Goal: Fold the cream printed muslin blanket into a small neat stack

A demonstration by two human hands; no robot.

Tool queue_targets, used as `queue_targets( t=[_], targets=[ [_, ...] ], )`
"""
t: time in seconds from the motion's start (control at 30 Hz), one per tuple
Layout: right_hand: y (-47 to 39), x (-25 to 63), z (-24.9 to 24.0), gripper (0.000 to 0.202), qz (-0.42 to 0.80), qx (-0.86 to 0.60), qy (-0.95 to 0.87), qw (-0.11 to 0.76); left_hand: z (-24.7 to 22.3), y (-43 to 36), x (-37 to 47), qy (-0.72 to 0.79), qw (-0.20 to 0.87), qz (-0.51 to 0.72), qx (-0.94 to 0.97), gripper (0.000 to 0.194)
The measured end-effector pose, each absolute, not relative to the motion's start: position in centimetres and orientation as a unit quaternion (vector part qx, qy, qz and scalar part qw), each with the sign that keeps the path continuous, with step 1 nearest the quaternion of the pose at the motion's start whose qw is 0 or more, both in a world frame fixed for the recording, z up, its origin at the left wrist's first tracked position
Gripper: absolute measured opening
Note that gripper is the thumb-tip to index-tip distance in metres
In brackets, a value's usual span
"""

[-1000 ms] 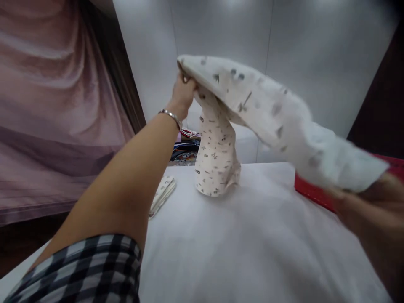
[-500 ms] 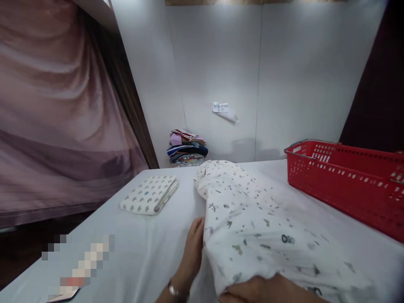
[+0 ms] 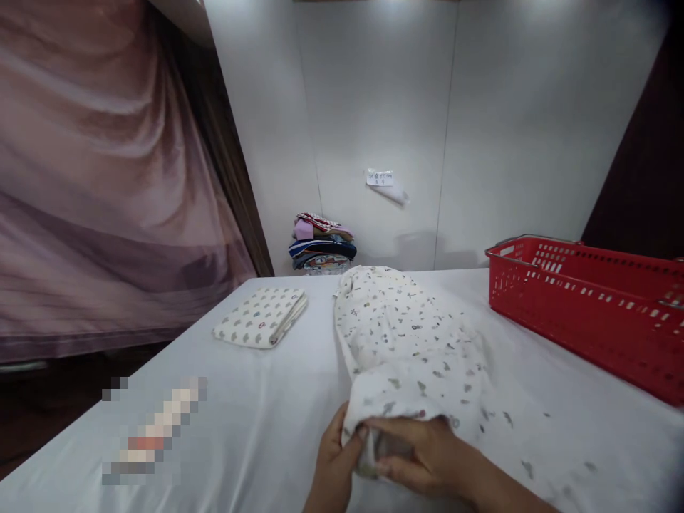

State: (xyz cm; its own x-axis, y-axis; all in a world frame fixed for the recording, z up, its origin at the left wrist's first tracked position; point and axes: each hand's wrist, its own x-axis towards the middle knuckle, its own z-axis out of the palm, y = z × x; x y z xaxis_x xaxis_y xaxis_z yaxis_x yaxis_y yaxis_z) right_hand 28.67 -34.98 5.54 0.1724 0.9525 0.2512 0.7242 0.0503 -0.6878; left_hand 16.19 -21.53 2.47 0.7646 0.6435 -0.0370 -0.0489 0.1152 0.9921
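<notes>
A white cloth with small grey-green and dark prints [image 3: 406, 335] lies loosely bunched on the white-covered table. My left hand [image 3: 336, 456] pinches its near left edge between thumb and fingers. Close beside it, my right hand [image 3: 422, 449] grips the near edge too, with its fingers partly tucked under the fabric. Between the two hands the cloth hangs in a small fold. Further left lies a folded cream cloth with grey cloud-like prints [image 3: 256, 317], apart from both hands.
A red plastic basket [image 3: 577, 306] with metal handles stands on the right. Folded clothes [image 3: 323, 242] are stacked beyond the table's far edge, against a pale wall. A pixelated patch [image 3: 160, 427] hides something at the left front. A pinkish curtain [image 3: 107, 178] hangs at left.
My left hand has come nearer to me and now pinches the cloth's edge. My right hand has lifted into fuller view beside it. The cloth's near end has been drawn together.
</notes>
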Motion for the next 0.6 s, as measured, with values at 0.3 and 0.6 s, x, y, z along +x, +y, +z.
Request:
queue_targets(
  t=[0.3,0.6],
  targets=[
    [-39.6,32.9,0.7,0.063,0.047,-0.802,-0.471,0.364,5.1,-18.0,13.8,0.202,0.555,0.23,0.773,0.032],
    [-35.3,42.1,5.7,0.08,-0.082,-0.739,-0.201,0.638,2.3,-22.7,19.5,0.052,0.715,0.017,0.697,0.046]
  ],
)
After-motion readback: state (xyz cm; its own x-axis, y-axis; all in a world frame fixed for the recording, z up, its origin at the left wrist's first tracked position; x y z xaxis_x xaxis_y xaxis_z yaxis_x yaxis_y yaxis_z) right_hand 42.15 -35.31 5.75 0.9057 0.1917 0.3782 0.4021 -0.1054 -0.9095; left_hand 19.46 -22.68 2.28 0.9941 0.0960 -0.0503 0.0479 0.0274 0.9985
